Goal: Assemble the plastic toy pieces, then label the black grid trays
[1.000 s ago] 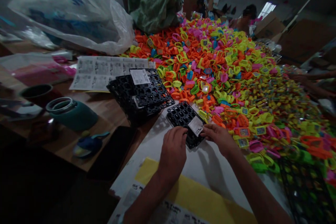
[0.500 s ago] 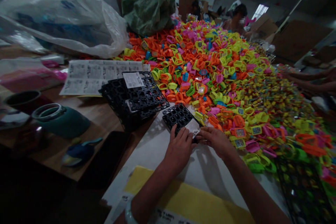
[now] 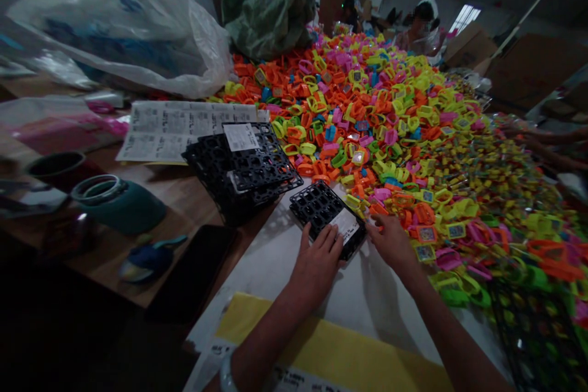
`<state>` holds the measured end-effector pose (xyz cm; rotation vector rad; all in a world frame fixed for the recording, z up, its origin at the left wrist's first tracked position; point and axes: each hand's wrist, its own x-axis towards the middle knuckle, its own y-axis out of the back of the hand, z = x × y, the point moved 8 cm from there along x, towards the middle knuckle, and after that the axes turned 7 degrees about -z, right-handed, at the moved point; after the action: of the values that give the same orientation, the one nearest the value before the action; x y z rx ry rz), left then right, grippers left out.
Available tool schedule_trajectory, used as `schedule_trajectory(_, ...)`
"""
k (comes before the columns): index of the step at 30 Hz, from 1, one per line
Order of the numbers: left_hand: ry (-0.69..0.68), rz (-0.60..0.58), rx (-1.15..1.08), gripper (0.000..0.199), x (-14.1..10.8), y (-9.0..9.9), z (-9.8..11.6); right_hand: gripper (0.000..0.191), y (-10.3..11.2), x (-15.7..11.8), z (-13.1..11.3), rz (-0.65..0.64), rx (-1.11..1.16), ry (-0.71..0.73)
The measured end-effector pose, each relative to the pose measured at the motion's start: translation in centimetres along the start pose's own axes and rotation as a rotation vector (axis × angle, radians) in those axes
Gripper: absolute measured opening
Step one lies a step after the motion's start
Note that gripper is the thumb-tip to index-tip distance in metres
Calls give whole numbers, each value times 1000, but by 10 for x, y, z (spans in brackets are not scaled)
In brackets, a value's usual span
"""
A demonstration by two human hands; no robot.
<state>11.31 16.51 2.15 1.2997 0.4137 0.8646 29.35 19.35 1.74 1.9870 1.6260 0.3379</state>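
A small black plastic grid tray (image 3: 316,202) with rows of openings lies on the white surface in front of me. A white printed label (image 3: 345,224) sits on its near right part. My left hand (image 3: 316,263) rests on the tray's near edge, fingers stretched out and touching the label. Beside the tray's right corner is my right hand (image 3: 392,244), its thumb and fingers bent and slightly apart, with nothing visible between them. Just beyond it begins a heap of bright plastic toy watches (image 3: 358,125). More black trays (image 3: 245,165) are stacked to the left, the top one labelled.
Sheets of printed labels (image 3: 184,128) lie behind the stack; yellow backing paper (image 3: 321,343) is under my forearms. Left stand a teal jar (image 3: 124,208), a dark cup (image 3: 62,168) and a dark flat slab (image 3: 197,275). Another black tray (image 3: 537,331) lies right. A co-worker's arms (image 3: 551,144) reach in.
My right hand has moved off the label's corner, rightward toward the heap. The label now lies flatter on the tray, and my left hand stays on it. The view has shifted slightly.
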Motion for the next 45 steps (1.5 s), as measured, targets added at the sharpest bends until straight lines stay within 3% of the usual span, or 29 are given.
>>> schedule_trajectory(2, 5, -9, 4, 44, 0, -1, 0, 39, 14, -4, -11, 185, -182, 144)
schedule_trajectory(4, 6, -20, 12, 45, -1, -2, 1, 41, 10, -12, -28, 242, -354, 336)
schedule_trajectory(7, 20, -30, 28, 47, -2, -5, 0, 41, -31, -25, -43, 25, -582, 617)
schedule_trajectory(9, 27, -29, 44, 52, -5, -8, -1, 43, -58, -32, -38, -92, -726, 703)
schedule_trajectory(11, 20, -30, 63, 60, -8, -11, -1, 49, -67, -30, -24, -60, -794, 662)
schedule_trajectory(16, -12, -56, 111, 67, -13, -21, 0, 57, -48, -14, -1, 151, -659, 454)
schedule_trajectory(19, 5, -52, 132, 64, -13, -25, -2, 47, -33, -11, -10, 217, -468, 384)
schedule_trajectory(21, 12, -39, 138, 67, -14, -25, -3, 41, -22, -11, -13, 238, -276, 260)
schedule_trajectory(24, 77, -13, 155, 78, -18, -23, -7, 38, -12, -14, -15, 163, 13, 110)
schedule_trajectory(27, 156, 5, 171, 82, -28, -18, -12, 40, 7, -16, -25, 191, 194, 79)
schedule_trajectory(31, 105, -29, 148, 75, -44, -16, -5, 40, 21, -6, -48, 286, 480, 140)
schedule_trajectory(34, 48, -77, 103, 67, -52, -17, 5, 39, -2, 13, -81, 207, 674, 176)
schedule_trajectory(37, 33, -122, 65, 59, -53, -19, 15, 37, -47, 28, -130, -81, 779, 279)
schedule_trajectory(39, 37, -150, 39, 56, -50, -20, 20, 35, -68, 30, -147, -246, 816, 285)
schedule_trajectory(42, 47, -169, -3, 52, -47, -18, 22, 27, -63, 17, -140, -289, 666, 300)
schedule_trajectory(45, 30, -125, -53, 45, -54, -5, 19, 18, -40, -26, -109, -347, 296, 350)
